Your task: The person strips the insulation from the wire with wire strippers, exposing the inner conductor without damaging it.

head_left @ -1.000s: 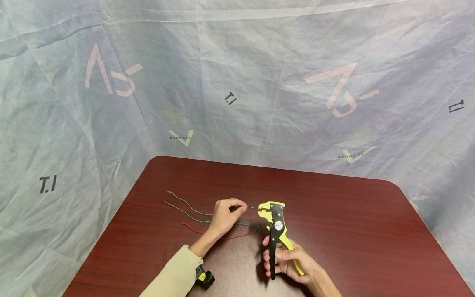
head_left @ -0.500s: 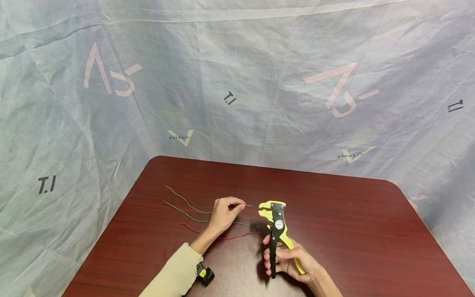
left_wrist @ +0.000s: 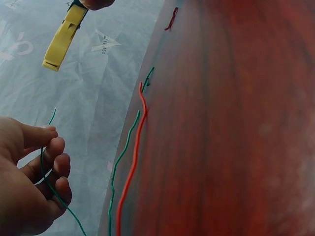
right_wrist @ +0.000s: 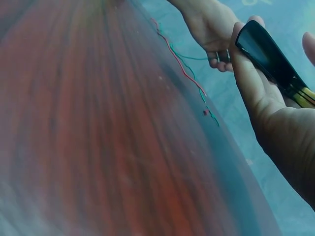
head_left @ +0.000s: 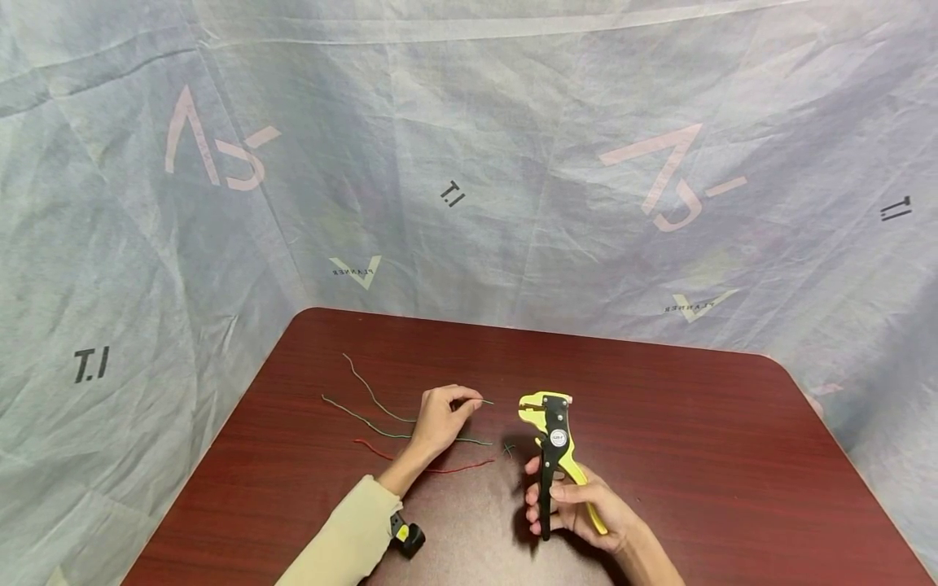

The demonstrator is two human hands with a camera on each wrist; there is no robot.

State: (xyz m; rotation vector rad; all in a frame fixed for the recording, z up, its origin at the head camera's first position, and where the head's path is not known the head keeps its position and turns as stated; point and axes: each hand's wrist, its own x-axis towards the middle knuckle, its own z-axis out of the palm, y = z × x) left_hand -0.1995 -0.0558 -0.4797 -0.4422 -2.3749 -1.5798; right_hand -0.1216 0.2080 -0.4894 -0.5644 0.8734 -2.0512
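Observation:
My left hand point(head_left: 438, 419) pinches a thin green wire point(left_wrist: 64, 203) between thumb and index finger, a short end poking out past the fingertips toward the right. The rest of that wire trails behind the hand, to the far left in the head view. In my right hand point(head_left: 589, 509) I grip a yellow and black wire stripper point(head_left: 557, 437) by its handles, its head up and its mouth facing the wire end. A gap separates the wire tip from the stripper. The right wrist view shows mostly a black handle point(right_wrist: 263, 44) against the palm.
On the dark red wooden table point(head_left: 696, 423) lie another green wire point(head_left: 366, 418) and a red wire point(head_left: 462, 469), both running under the left forearm in view. Short green pieces point(head_left: 509, 448) lie near the stripper. Grey printed cloth point(head_left: 469, 244) hangs behind the table.
The stripper has shifted slightly right and up, widening the gap to the wire. My left hand has drifted a little left and up, and the held wire's far end has swung up.

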